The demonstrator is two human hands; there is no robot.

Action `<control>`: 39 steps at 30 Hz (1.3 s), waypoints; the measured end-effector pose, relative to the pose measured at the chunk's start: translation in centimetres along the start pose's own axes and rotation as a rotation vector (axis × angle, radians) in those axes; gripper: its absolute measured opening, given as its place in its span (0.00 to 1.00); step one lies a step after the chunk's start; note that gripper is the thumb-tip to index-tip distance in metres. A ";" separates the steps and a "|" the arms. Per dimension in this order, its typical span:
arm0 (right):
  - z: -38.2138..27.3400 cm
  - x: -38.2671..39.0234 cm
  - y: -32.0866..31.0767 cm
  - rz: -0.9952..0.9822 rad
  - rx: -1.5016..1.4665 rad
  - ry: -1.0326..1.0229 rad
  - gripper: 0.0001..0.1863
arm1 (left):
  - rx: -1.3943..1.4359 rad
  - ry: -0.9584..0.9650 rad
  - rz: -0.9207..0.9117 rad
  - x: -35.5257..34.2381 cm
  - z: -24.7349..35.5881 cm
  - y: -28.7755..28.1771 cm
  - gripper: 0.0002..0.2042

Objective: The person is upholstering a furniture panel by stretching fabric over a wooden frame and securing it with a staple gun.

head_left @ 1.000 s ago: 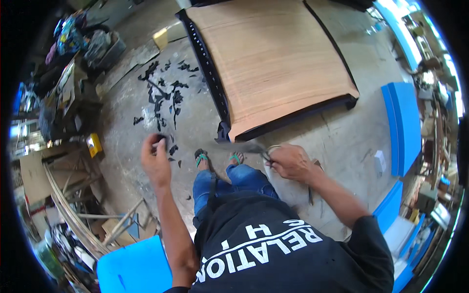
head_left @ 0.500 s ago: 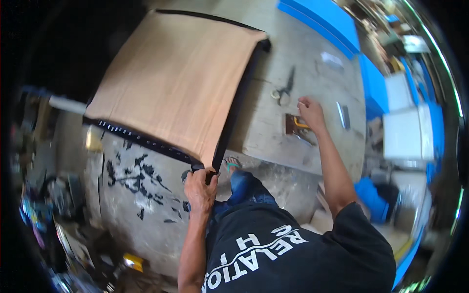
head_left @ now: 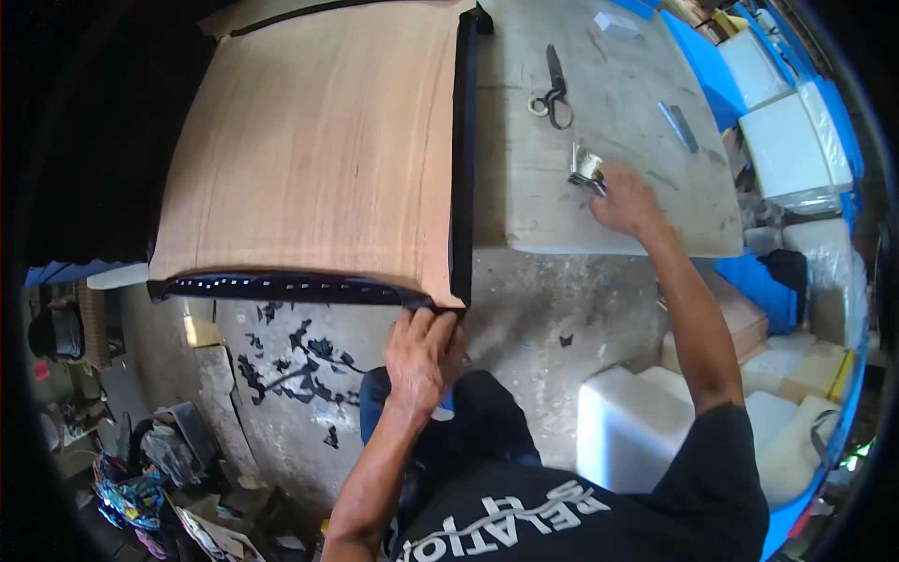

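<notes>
A wooden panel (head_left: 314, 150) has black fabric (head_left: 281, 286) wrapped over its edges, and a row of silver staples runs along its near edge. At the panel's near right corner my left hand (head_left: 417, 356) is closed on the fabric, its fingers curled over the edge. To the right, above the pale worktable (head_left: 552, 220), my right hand (head_left: 626, 201) is wrapped round a staple gun (head_left: 588, 169). Its handle is mostly hidden by my fingers. Black-handled scissors (head_left: 556, 89) and a small ring-shaped roll (head_left: 537, 106) lie beyond it.
Strips of staples (head_left: 678, 126) and a small white box (head_left: 618, 24) lie on the worktable. Black fabric scraps (head_left: 300, 361) litter the floor. White foam blocks (head_left: 632, 421) stand at the right, with blue-edged white blocks (head_left: 796, 140) behind. Clutter (head_left: 136, 492) fills the lower left.
My right hand has taken hold of the staple gun that lay on the worktable. My left hand stays at the panel's corner. The whole view has turned and shifted.
</notes>
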State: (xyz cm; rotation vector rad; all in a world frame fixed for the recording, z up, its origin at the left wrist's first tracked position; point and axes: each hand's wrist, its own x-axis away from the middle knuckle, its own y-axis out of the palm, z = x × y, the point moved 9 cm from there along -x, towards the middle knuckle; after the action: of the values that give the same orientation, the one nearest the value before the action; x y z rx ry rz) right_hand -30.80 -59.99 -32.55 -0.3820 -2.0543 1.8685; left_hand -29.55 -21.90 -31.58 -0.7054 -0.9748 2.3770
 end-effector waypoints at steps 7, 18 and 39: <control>-4.6 14.9 1.7 -0.066 -0.631 0.336 0.17 | -0.188 0.346 0.112 0.9 -0.3 -0.8 0.11; -18.5 23.8 13.4 0.456 -1.141 -0.207 0.08 | -0.180 0.930 0.506 2.1 -1.7 0.4 0.12; -25.8 21.4 13.3 0.874 -0.842 0.068 0.20 | -0.100 1.106 0.558 2.3 -2.8 1.2 0.09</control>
State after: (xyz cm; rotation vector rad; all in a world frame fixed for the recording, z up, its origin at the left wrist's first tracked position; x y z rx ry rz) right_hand -39.75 -26.42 -42.24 -1.7369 -2.7827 1.1188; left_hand -29.85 -19.89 -34.84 -2.2047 -0.4046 1.7841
